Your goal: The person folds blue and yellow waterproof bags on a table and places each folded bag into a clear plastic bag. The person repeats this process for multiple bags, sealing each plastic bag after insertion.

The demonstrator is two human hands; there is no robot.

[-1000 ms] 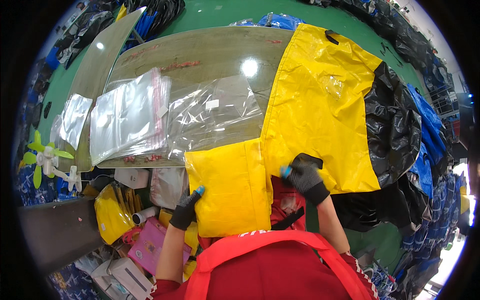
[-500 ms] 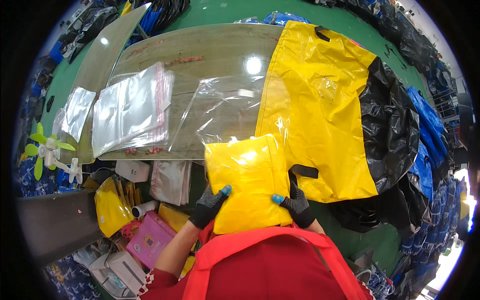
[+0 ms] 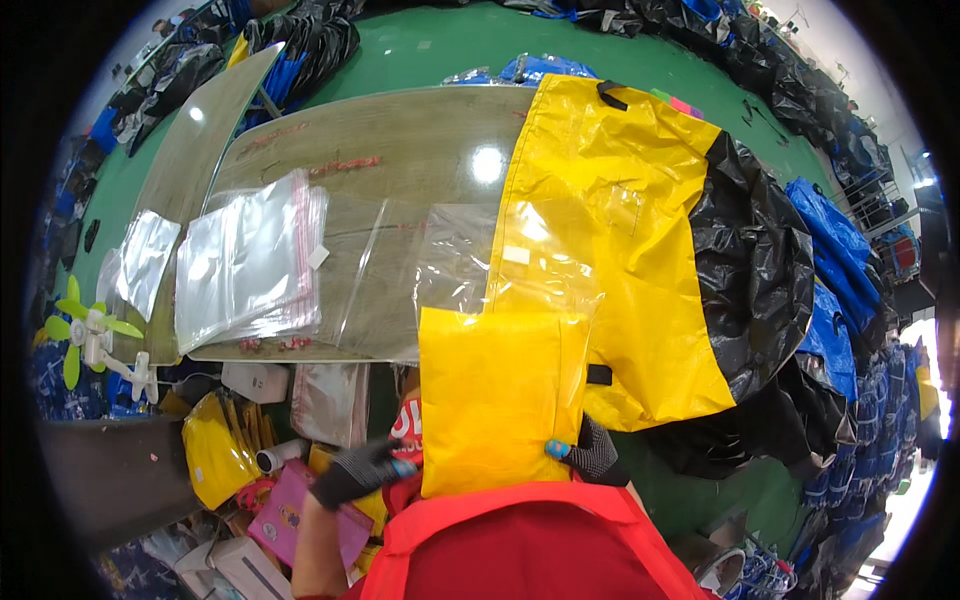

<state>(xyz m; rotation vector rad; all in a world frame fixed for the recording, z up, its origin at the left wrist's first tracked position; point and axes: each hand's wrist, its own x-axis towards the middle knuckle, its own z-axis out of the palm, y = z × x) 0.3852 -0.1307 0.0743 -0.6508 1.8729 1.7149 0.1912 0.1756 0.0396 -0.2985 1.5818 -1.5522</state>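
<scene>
A folded yellow fabric piece [image 3: 495, 400] sits in the lower part of a clear plastic bag [image 3: 455, 250], upright in front of my body. The bag's unfilled upper part spreads over the table edge and onto a large yellow bag. My right hand [image 3: 597, 452], in a dark glove with bare blue thumb tip, grips the lower right edge of the packed fabric; its fingers are behind. My left hand [image 3: 358, 472], in the same kind of glove, is off the package to its left, holding nothing. Its fingers look apart but slightly blurred.
A stack of clear plastic bags [image 3: 250, 265] lies on the table [image 3: 400, 125] at left. The large yellow bag [image 3: 620, 250] with black part [image 3: 750, 270] covers its right end. Below left are yellow packages [image 3: 212, 455], a pink packet [image 3: 290, 515] and a small green fan [image 3: 90, 335].
My left hand has let go of the package's left side and moved left and down. The right hand keeps its hold. The yellow fabric now looks flatter and straighter; the view has shifted.
</scene>
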